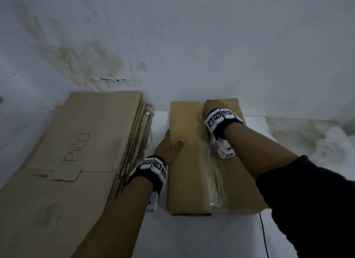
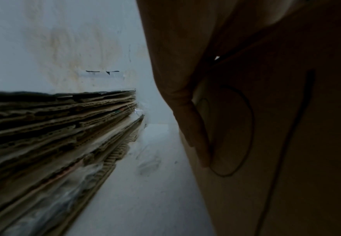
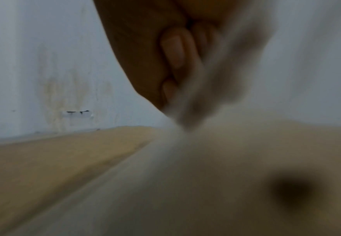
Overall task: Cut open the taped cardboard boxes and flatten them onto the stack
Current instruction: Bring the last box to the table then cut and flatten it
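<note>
Against the stained pale wall point(image 1: 192, 36), on the white floor point(image 1: 192, 238): a stack of flattened boxes point(image 1: 76, 142), brown corrugated board, broad and rectangular, "PICO" handwritten on the top sheet; ragged fluted edges layered in the left wrist view point(image 2: 54, 127). Just right of it, apart by a strip of floor, the taped cardboard box point(image 1: 188, 171): still closed, long and rectangular, smooth matte brown, far end near the wall. Down its top seam, a band of clear glossy tape point(image 1: 217, 181), wrinkled and partly lifted near the close end. On the box's left edge, the left hand point(image 1: 170, 146): thumb laid on top, fingers point(image 2: 187, 115) straight down the side wall, pressed together flat against the board. At the far end of the seam, the right hand point(image 1: 210, 107): fingers point(image 3: 175, 51) curled tight into the palm around something pale and blurred, possibly the tape or a tool; cannot tell which. Black straps with white coded markers on both wrists.
</note>
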